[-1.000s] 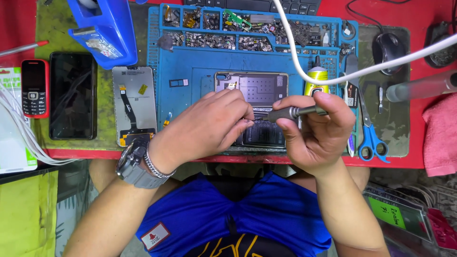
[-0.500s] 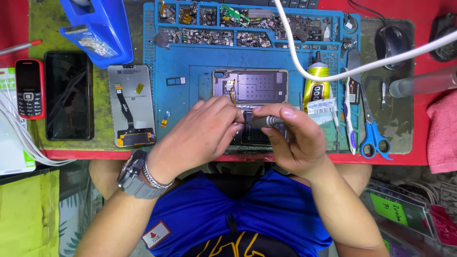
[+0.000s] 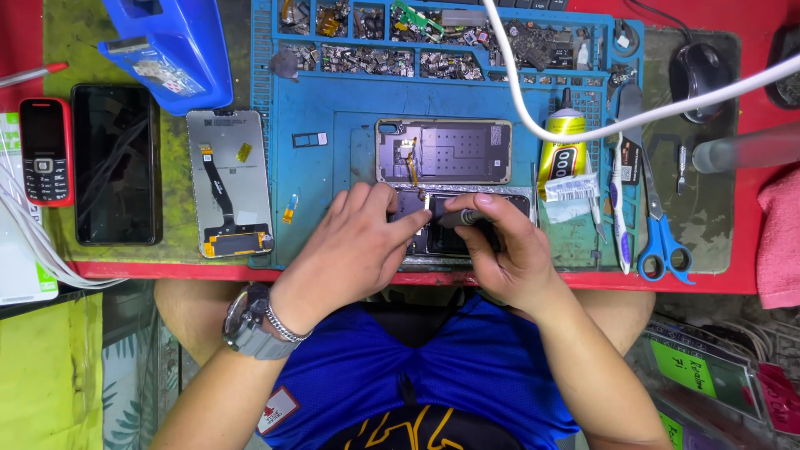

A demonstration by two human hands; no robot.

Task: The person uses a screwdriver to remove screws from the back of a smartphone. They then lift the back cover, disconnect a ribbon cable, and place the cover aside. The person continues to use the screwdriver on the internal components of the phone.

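At the far left of your bench a small red keypad phone (image 3: 46, 150) lies beside a black smartphone (image 3: 116, 163), its dark screen up. Right of them, a detached display panel (image 3: 229, 183) with its flex cable showing rests just left of the blue repair mat (image 3: 321, 179), and a blue plastic bin (image 3: 171, 50) sits at the far left corner.

Your left hand (image 3: 354, 246), watch on the wrist, reaches in from the near side; its fingers are curled and pressed down on the left end of the opened phone body (image 3: 442, 237) lying at the near edge of the mat. That phone sits between your two hands, mostly hidden under them. Just beyond it lies the phone's back housing (image 3: 443, 151), inside face up.

Your right hand (image 3: 508, 250) is closed around a grey-handled screwdriver (image 3: 460, 218), its tip pointing left toward your left fingertips over the phone.

Farther right stand a yellow glue tube (image 3: 564, 150), a white-handled brush (image 3: 617, 212) and blue-handled scissors (image 3: 662, 237). A white cable (image 3: 583, 133) crosses above them.
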